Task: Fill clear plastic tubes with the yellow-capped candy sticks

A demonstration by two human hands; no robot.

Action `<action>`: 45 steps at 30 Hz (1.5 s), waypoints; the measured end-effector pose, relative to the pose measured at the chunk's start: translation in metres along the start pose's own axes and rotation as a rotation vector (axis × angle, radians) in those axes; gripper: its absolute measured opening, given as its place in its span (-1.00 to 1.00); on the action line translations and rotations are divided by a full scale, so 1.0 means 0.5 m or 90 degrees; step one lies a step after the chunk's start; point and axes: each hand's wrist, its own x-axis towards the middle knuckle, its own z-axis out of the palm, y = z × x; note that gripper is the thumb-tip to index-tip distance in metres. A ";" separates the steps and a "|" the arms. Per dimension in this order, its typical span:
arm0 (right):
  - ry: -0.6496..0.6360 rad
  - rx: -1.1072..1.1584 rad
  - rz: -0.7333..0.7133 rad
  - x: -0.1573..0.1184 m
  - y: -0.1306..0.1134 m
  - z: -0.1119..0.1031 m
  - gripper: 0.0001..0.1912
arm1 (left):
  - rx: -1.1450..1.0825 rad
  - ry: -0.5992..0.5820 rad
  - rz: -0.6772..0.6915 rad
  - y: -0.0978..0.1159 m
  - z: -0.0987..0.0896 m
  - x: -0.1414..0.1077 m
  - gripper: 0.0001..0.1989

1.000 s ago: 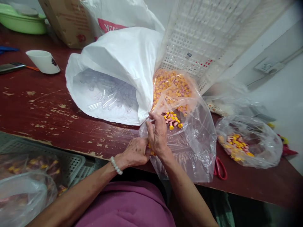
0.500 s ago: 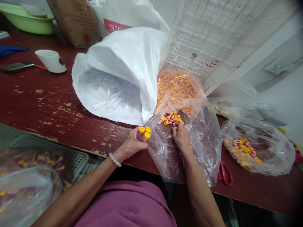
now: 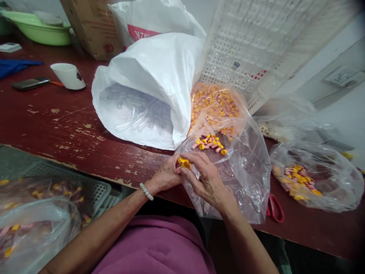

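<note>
Wrapped around a small bunch of yellow-capped tubes [image 3: 183, 163], my left hand [image 3: 167, 173] is over the table's front edge. My right hand [image 3: 203, 179] meets it from the right, its thumb and fingertips pinched on the yellow caps. Behind the hands, several pink-and-yellow pieces [image 3: 209, 143] lie loose at the mouth of a clear plastic bag [image 3: 248, 163]. Many more yellow and pink pieces [image 3: 213, 102] fill the bag's far part. The white sack [image 3: 154, 57] lies open to the left with clear tubes [image 3: 137, 118] inside.
Red scissors [image 3: 276, 208] and another clear bag [image 3: 339, 179] with yellow and pink pieces are at right. A white basket [image 3: 242, 45] leans behind. A white cup [image 3: 67, 76] and phone [image 3: 31, 83] are at left; more bags [image 3: 37, 224] sit below the table's front left edge.
My right hand has moved left from the loose pieces to the tubes in my left hand. The view has shifted slightly, and the yellow tops are now partly covered by fingers.
</note>
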 end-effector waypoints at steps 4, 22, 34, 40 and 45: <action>0.205 -0.005 0.083 0.018 0.028 0.004 -0.73 | 0.126 -0.021 0.066 0.001 0.004 -0.004 -0.80; -0.105 -0.089 -0.026 -0.007 0.040 0.056 -0.14 | -0.498 -0.095 -0.232 -0.010 -0.006 -0.011 -0.80; -0.108 -0.094 -0.282 0.033 -0.045 0.261 -0.42 | -0.674 0.139 -0.326 -0.061 -0.115 -0.177 -0.85; -0.415 0.046 -0.256 0.039 -0.145 0.414 -0.10 | -0.692 0.388 -0.455 -0.123 -0.222 -0.377 -0.80; -0.461 0.069 -0.173 0.042 -0.118 0.462 -0.33 | -0.527 0.633 -0.567 -0.222 -0.377 -0.519 -0.86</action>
